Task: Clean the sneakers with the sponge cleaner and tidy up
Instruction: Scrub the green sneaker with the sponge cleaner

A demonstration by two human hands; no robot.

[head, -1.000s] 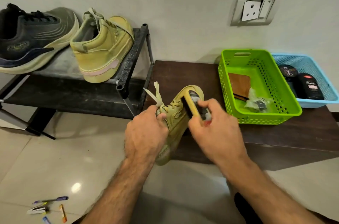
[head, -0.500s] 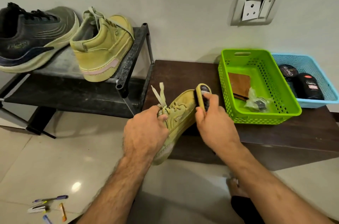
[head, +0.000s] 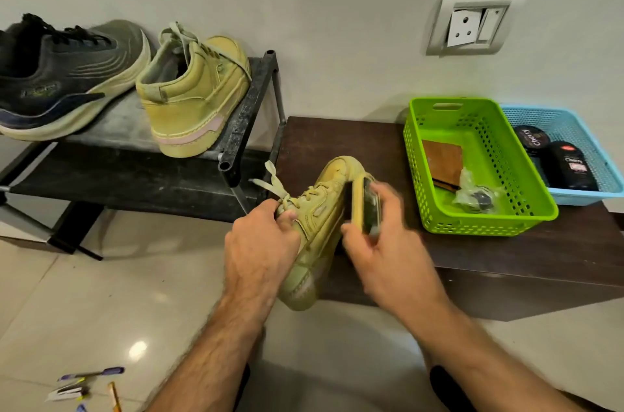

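Olive-yellow sneaker is held above the near edge of the dark wooden bench, toe pointing far and a little right. Compared with half a second ago, the sponge cleaner has moved down from the toe to the right side of the shoe, and the toe cap is now uncovered. One second ago the sponge was in nearly the same place as now.

The left hand grips the sneaker at the lace area, fingers curled round it, thumb near the laces. The right hand holds the sponge cleaner, thumb on its near end and fingers curled over its right side; its dark face touches the shoe. The picture is blurred here, so finer detail I cannot tell.

On the bench, right of the hands, stands a green basket with a brown wallet-like piece and a small clear bag inside. Just beside it, further right, a blue basket contains two dark polish containers. On the rack at the far left rest a matching yellow sneaker and a dark sneaker.
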